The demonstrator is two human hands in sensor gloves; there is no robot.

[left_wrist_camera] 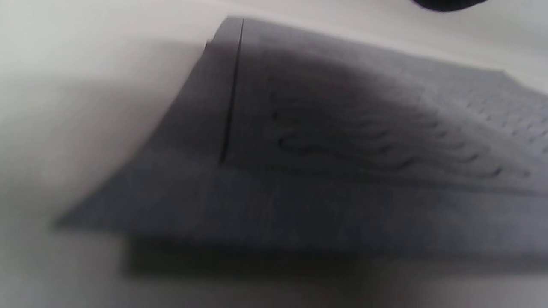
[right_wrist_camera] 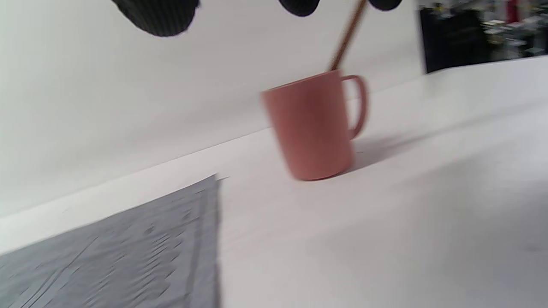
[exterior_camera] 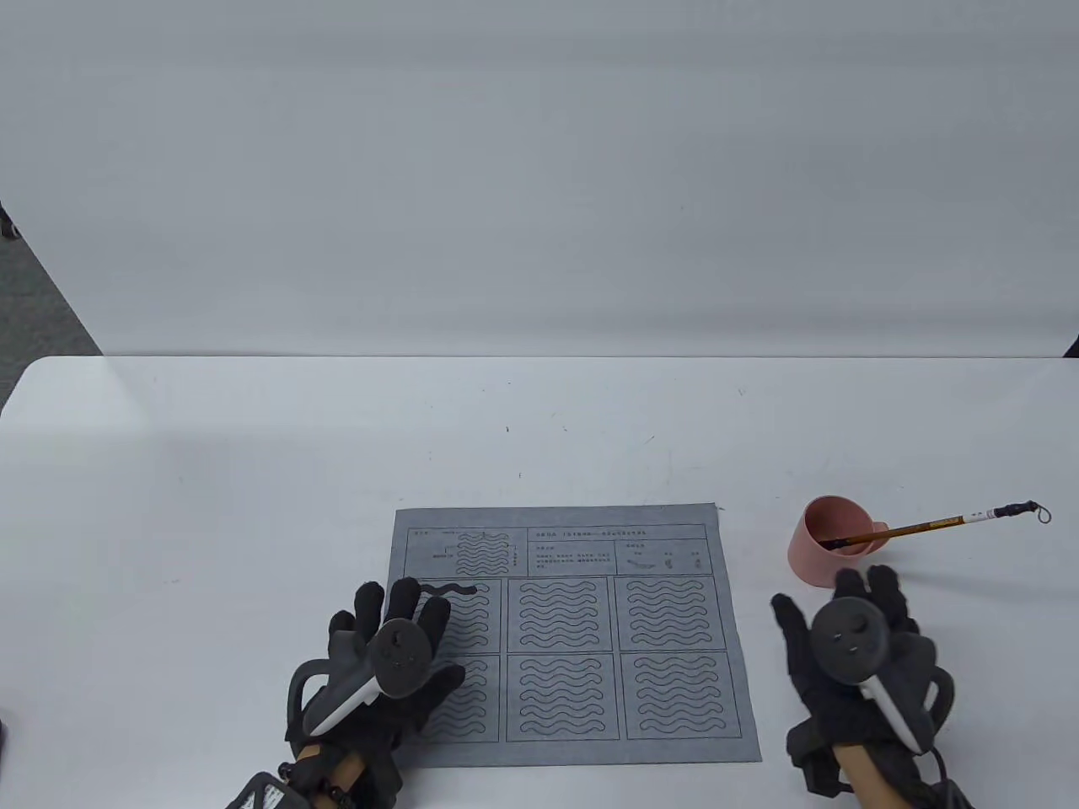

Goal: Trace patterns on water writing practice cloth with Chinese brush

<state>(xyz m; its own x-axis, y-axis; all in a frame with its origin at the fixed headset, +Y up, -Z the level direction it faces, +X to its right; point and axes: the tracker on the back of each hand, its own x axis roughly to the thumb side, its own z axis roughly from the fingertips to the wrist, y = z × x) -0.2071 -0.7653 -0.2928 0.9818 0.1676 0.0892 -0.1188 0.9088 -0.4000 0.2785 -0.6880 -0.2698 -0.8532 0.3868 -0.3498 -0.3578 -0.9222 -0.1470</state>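
Note:
A grey practice cloth [exterior_camera: 582, 632] with printed wavy-line panels lies flat near the table's front edge; one wave at the top of the upper left panel is traced dark [exterior_camera: 451, 589]. It also shows in the left wrist view [left_wrist_camera: 342, 171] and the right wrist view [right_wrist_camera: 128, 256]. My left hand [exterior_camera: 396, 640] rests with spread fingers on the cloth's left panels and holds nothing. A pink mug [exterior_camera: 822, 548] stands right of the cloth, with the brush [exterior_camera: 936, 527] leaning in it, handle to the right. My right hand [exterior_camera: 860, 640] hovers open just in front of the mug, empty. The mug [right_wrist_camera: 314, 124] and brush handle [right_wrist_camera: 346, 36] also show in the right wrist view.
The white table [exterior_camera: 253, 472] ends at a far edge against a pale wall. Dark floor shows at the far left [exterior_camera: 34, 303].

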